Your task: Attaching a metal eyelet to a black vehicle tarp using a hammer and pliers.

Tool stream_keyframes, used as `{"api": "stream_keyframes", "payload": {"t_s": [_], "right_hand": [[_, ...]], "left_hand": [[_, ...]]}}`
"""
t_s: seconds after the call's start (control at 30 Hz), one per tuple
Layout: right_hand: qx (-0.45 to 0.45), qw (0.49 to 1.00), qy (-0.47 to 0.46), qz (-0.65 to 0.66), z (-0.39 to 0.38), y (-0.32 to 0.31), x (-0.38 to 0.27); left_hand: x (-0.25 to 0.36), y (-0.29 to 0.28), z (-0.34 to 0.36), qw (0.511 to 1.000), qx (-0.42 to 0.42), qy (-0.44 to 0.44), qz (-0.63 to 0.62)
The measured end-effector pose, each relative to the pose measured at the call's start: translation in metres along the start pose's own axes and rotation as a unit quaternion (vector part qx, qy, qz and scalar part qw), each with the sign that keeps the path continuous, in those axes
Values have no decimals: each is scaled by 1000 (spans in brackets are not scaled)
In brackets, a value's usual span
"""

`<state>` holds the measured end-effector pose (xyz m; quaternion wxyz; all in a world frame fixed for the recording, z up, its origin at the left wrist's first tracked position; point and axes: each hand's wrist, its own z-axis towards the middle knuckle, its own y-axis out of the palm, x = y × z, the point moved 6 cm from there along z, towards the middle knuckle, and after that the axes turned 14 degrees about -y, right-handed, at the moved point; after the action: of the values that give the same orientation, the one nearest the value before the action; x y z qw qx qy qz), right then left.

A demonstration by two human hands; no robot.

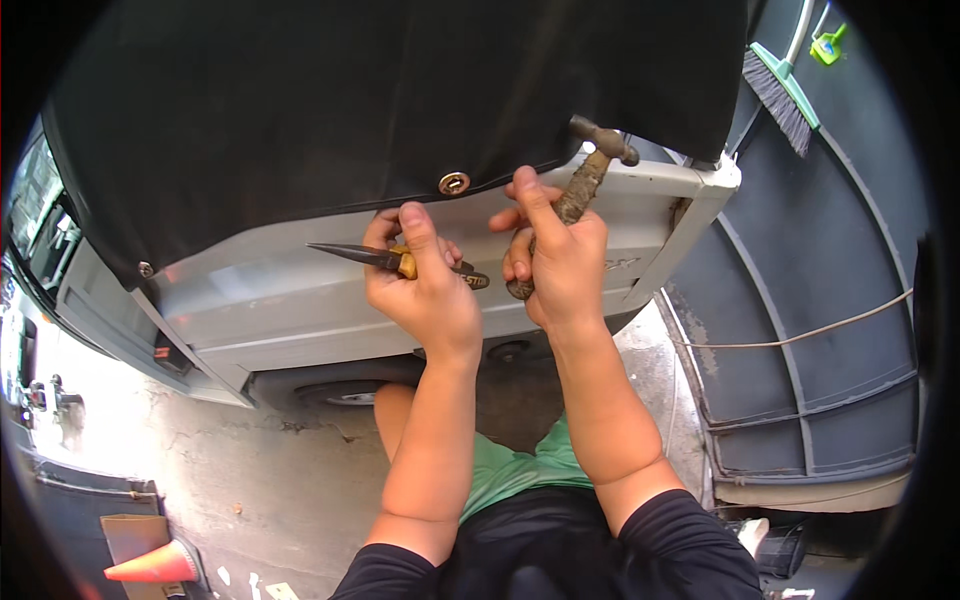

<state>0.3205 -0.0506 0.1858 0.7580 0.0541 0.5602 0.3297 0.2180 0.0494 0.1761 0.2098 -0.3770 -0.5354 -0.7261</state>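
Note:
My left hand [435, 290] is closed around the yellow-and-black handles of long-nosed pliers [350, 253], whose dark tapered jaws point left. Its thumb and fingertips are up at the lower hem of a black tarp [300, 110]; whether they pinch it I cannot tell. A metal eyelet [454, 184] sits in the tarp just above and to the right of that thumb. In my right hand [565, 255] is a hammer [584, 185] with a rough, worn handle, its head up and near the hem. The right thumb and index finger extend toward the tarp's edge.
Behind the hem is a pale vehicle side panel [300, 290], with a wheel [345, 393] below. Another eyelet [146, 269] marks the tarp's left corner. To the right stand a dark metal gate [770, 370] and a broom [785, 95]. An orange cone [155, 565] lies lower left.

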Motion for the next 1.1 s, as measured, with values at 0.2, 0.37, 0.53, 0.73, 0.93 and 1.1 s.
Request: {"api": "stream_keyframes", "payload": {"t_s": [0.2,0.37,0.53,0.73,0.93,1.1], "right_hand": [[-6,998,33,43,-18,8,9],[33,997,34,57,-12,26,17],[116,986,-111,-39,-3,29,19],[78,922,-322,-199,-6,24,11],[46,888,-402,-217,-12,23,10],[66,941,-315,-101,-8,21,16]], "left_hand": [[9,3,14,995,23,-3,95],[15,5,11,969,89,127,190],[13,6,13,952,80,191,225],[13,7,13,950,74,223,206],[8,-3,20,946,46,219,233],[8,-1,16,961,39,195,191]]}}
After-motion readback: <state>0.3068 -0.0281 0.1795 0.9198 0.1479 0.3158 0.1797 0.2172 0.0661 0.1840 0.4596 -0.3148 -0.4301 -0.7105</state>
